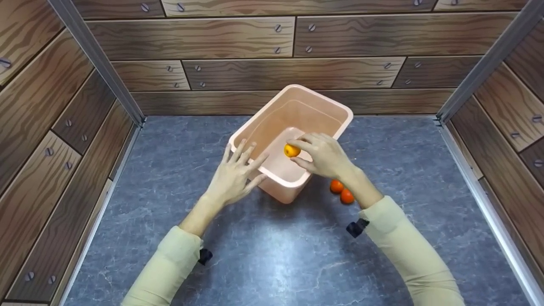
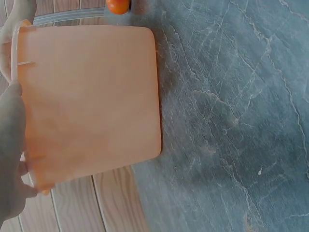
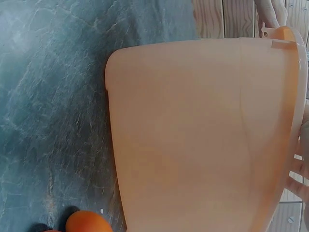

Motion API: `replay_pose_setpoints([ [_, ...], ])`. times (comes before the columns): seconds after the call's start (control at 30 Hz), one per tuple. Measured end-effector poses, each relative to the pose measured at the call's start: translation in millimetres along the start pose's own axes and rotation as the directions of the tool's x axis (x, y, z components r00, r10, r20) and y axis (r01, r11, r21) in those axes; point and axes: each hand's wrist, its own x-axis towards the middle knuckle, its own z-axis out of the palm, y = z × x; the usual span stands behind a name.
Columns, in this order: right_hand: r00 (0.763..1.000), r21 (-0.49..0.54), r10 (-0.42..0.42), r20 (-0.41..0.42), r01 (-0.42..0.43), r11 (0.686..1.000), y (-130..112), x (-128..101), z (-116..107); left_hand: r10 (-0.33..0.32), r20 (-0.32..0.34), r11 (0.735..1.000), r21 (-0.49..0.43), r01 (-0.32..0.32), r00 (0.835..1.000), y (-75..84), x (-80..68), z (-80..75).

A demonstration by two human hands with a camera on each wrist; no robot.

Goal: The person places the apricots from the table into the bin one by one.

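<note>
While the small round yellow-orange fruit [image 1: 291, 150] hung over the open mouth of the pale pink plastic tub [image 1: 327, 102], it was pinched between the thumb and fingertips of the right hand [image 1: 325, 155], a closed grip that held it above the tub's bare floor and just inside the near rim. The fingers curled round the fruit from its right side, probably so that it could be carried over the wall without touching it. Left of that grip, the left hand [image 1: 235, 173] lay with straight, spread fingers against the tub's near corner and rim, holding nothing; it seemed to be steadying the tub in place. Below the right wrist and just outside the tub's wall, two more small round orange fruits [image 1: 341, 191] lay touching each other on the grey marbled counter [image 1: 272, 255]. Wood-grain panelled walls [image 1: 238, 38] enclosed the counter on three sides.
</note>
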Motion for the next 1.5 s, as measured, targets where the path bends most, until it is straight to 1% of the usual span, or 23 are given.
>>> replay_pose_setpoints([
  [0.2, 0.997, -0.002, 0.024, 0.08, -0.024, 1.0, -1.5, 9.0, 0.7, 0.003, -0.01, 1.0, -0.002, -0.003, 1.0, 0.0, -0.1, -0.6],
  [0.4, 0.983, -0.015, 0.054, 0.175, -0.052, 0.999, -2.0, 15.6, -1.3, 0.002, -0.012, 1.0, -0.003, -0.003, 1.0, 0.1, 0.8, -2.0],
  [0.5, 0.98, -0.013, 0.061, 0.191, -0.059, 0.998, -2.1, 16.2, -2.0, 0.001, -0.007, 1.0, 0.0, -0.001, 1.0, -0.1, 0.5, -2.0],
  [0.73, 0.987, -0.014, 0.038, 0.155, -0.037, 0.999, -3.2, 12.3, -9.6, -0.004, 0.003, 1.0, -0.004, 0.004, 1.0, -0.4, 0.7, -1.7],
  [0.9, 0.994, -0.023, 0.018, 0.107, -0.015, 1.0, -1.5, 4.2, -17.0, -0.007, 0.009, 1.0, -0.008, 0.007, 1.0, 0.4, 1.8, -2.4],
  [1.1, 0.999, -0.035, -0.008, 0.047, 0.01, 0.999, 0.7, -11.1, -25.1, -0.011, 0.011, 1.0, -0.011, 0.011, 1.0, -0.1, 1.3, -0.7],
  [1.33, 0.999, -0.071, -0.011, 0.033, 0.013, 0.997, 0.6, -30.5, -32.7, -0.01, 0.011, 1.0, -0.015, 0.01, 1.0, -0.8, 0.4, -0.6],
  [1.5, 1.0, -0.076, -0.021, 0.007, 0.022, 0.997, 2.4, -45.7, -35.9, -0.004, 0.007, 1.0, -0.014, 0.004, 1.0, 0.1, 0.2, -0.4],
])
